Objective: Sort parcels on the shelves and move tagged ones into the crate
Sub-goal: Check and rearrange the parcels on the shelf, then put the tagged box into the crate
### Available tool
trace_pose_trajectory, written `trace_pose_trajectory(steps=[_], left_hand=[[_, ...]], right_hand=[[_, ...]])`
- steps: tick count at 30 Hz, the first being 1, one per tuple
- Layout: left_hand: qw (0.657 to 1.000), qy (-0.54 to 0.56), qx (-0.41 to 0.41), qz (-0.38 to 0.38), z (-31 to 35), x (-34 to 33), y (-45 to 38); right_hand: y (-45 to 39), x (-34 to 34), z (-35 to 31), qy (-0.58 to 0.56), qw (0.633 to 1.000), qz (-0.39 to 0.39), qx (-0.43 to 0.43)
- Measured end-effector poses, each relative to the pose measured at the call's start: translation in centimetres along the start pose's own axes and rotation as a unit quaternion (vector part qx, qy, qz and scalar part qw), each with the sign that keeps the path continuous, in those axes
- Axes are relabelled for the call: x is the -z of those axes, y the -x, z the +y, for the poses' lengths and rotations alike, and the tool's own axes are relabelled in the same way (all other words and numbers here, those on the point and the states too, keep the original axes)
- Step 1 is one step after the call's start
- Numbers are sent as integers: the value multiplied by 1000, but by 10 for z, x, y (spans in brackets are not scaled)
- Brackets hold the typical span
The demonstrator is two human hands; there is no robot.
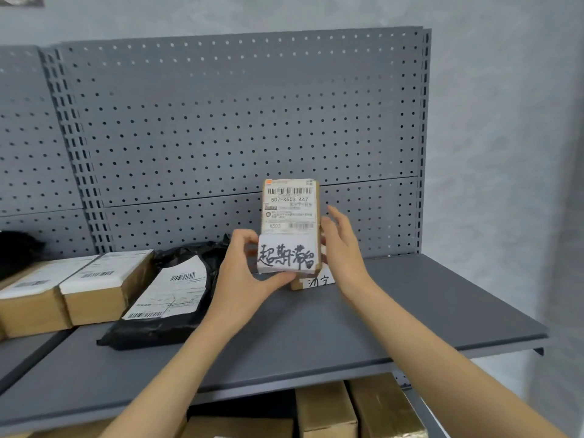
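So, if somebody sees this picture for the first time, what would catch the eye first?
Probably the small cardboard parcel held upright at the centre, with a handwritten white tag on its front. The left hand grips its lower edge; the right hand lies open against its side. Left of it, a black mailer bag lies on the grey shelf.

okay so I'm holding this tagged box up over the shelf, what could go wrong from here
The left hand pinches mainly the handwritten tag, so the tag could peel or the box could slip. The right hand lies open against its side, giving little support. A drop might land on the small box below.
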State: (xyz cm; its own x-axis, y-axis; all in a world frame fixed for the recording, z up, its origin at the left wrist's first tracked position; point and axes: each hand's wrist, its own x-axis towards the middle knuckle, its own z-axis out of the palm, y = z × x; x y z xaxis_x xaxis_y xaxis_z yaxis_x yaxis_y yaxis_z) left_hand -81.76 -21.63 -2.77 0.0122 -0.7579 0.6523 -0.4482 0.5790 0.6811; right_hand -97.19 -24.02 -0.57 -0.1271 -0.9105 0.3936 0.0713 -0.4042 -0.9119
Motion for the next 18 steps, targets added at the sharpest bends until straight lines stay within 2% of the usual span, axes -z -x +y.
trace_pose_trajectory(steps=[4,8,11,14,16,18], left_hand=[[998,-16,-26,47,17,-17,3],[996,-18,-82,29,33,-39,-2],[984,-11,-171,-49,47,-58,-4],[962,42,-233,-139,67,-88,6],[945,91,-237,-207,82,-115,21],[919,108,-254,-283,101,-145,43]], right_hand=[[9,-4,-9,12,995,84,58],[23,14,-23,160,979,96,80],[36,49,-37,269,951,132,73],[63,98,-43,325,927,182,29],[94,131,-48,334,910,244,10],[138,163,-55,380,865,328,12]])
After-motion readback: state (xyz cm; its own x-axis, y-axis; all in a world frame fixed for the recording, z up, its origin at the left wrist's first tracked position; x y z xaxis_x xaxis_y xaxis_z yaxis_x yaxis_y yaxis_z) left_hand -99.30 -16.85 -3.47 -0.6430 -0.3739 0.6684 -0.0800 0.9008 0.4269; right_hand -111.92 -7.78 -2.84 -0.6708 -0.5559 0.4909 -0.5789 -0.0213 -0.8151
